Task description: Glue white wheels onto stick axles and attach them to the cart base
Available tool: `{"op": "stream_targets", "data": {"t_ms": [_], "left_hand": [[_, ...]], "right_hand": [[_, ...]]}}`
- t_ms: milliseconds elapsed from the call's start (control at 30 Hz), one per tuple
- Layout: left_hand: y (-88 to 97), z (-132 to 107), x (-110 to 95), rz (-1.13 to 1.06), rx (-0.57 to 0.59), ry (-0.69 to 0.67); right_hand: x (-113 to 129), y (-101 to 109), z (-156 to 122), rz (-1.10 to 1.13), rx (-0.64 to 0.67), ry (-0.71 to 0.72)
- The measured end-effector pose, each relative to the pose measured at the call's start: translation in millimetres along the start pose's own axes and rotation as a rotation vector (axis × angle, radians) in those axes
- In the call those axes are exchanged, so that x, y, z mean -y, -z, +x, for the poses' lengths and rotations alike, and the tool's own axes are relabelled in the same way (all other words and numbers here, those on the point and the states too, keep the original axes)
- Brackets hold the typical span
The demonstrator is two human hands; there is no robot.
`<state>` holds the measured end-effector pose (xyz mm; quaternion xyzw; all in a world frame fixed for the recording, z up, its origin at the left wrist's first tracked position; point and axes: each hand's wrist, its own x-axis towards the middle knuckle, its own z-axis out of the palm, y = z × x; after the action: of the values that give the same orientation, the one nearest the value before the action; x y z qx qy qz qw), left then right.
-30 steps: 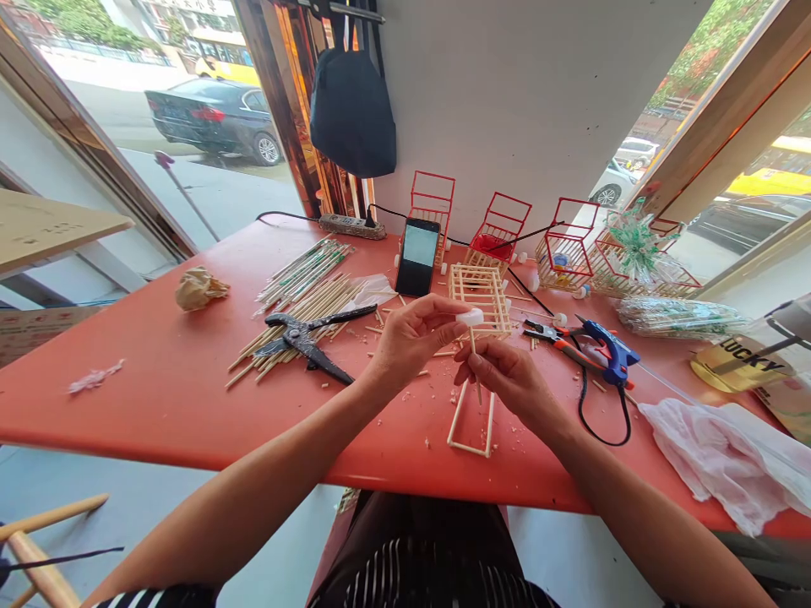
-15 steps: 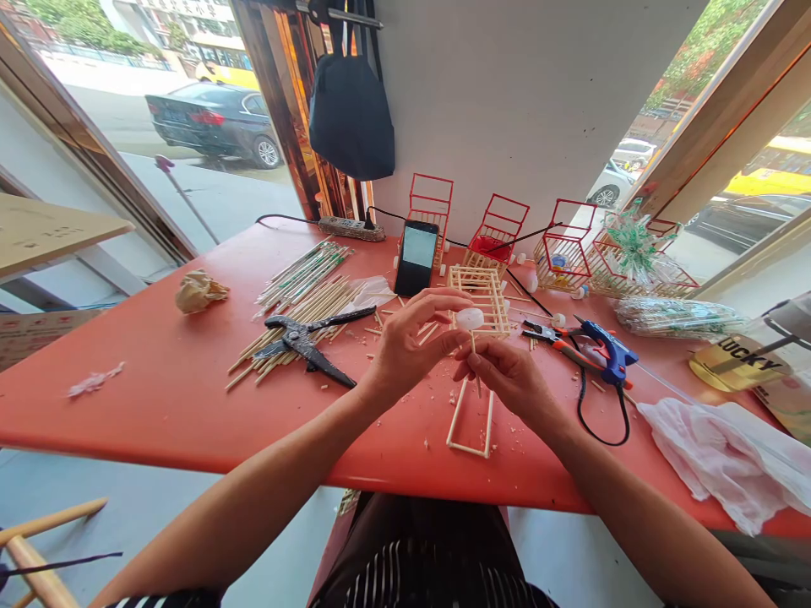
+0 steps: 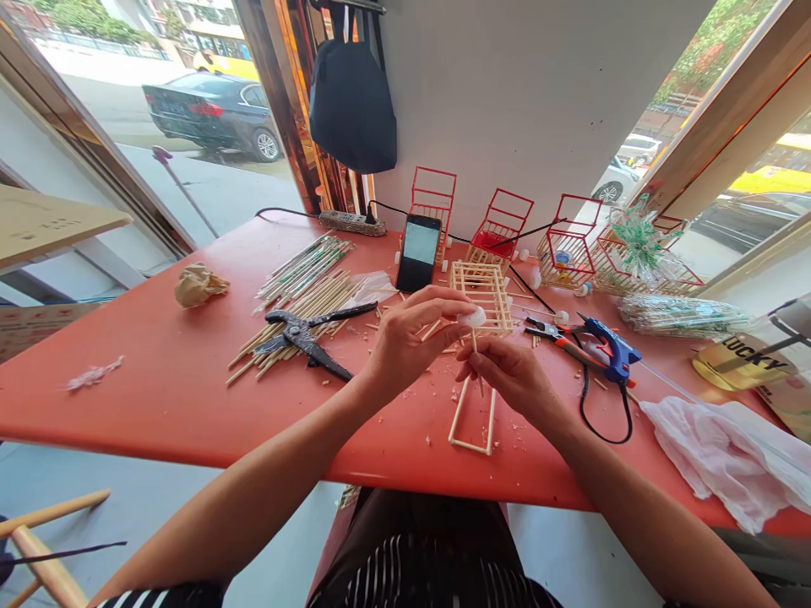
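Between the thumb and fingers of my left hand (image 3: 415,333) is a white bottle cap (image 3: 472,317). My right hand (image 3: 503,371) pinches a short wooden stick (image 3: 477,363), whose upper end meets the underside of the cap. Whether the stick goes into the cap cannot be seen. Just below my hands, a rectangular stick frame (image 3: 472,444) lies flat on the red table. Behind them stands a box-like frame of sticks (image 3: 485,287), partly covered by my left fingers.
Pruning shears (image 3: 304,333) lie across a pile of sticks (image 3: 253,350) on the left. To the right are pliers (image 3: 548,329), a blue glue gun (image 3: 608,346) and a plastic bag (image 3: 715,447). A phone (image 3: 419,252) leans before several red-framed stick carts (image 3: 500,224) by the wall.
The white cap has tilted slightly in my left fingers. Both hands stay in nearly the same place, and the whole view has shifted a little.
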<state>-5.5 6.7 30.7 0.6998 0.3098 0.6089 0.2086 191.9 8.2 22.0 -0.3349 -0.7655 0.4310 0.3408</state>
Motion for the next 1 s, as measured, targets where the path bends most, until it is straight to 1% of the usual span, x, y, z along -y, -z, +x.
{"op": "stream_targets", "data": {"t_ms": [167, 300, 467, 633, 1000], "left_hand": [[0.7, 0.2, 1.2, 0.013, 0.002, 0.02], [0.7, 0.3, 1.2, 0.02, 0.001, 0.009], [0.5, 0.3, 4.1, 0.046, 0.001, -0.039], [0.5, -0.5, 7.0, 0.085, -0.002, -0.109], [-0.6, -0.9, 7.0, 0.107, -0.011, -0.13]], "right_hand": [[0.7, -0.4, 0.5, 0.006, 0.014, 0.007], [1.8, -0.1, 0.7, 0.026, 0.022, 0.006], [2.3, -0.2, -0.1, 0.013, 0.031, 0.009], [0.1, -1.4, -0.6, 0.052, 0.043, 0.013], [1.8, -1.2, -1.3, 0.042, 0.039, 0.048]]}}
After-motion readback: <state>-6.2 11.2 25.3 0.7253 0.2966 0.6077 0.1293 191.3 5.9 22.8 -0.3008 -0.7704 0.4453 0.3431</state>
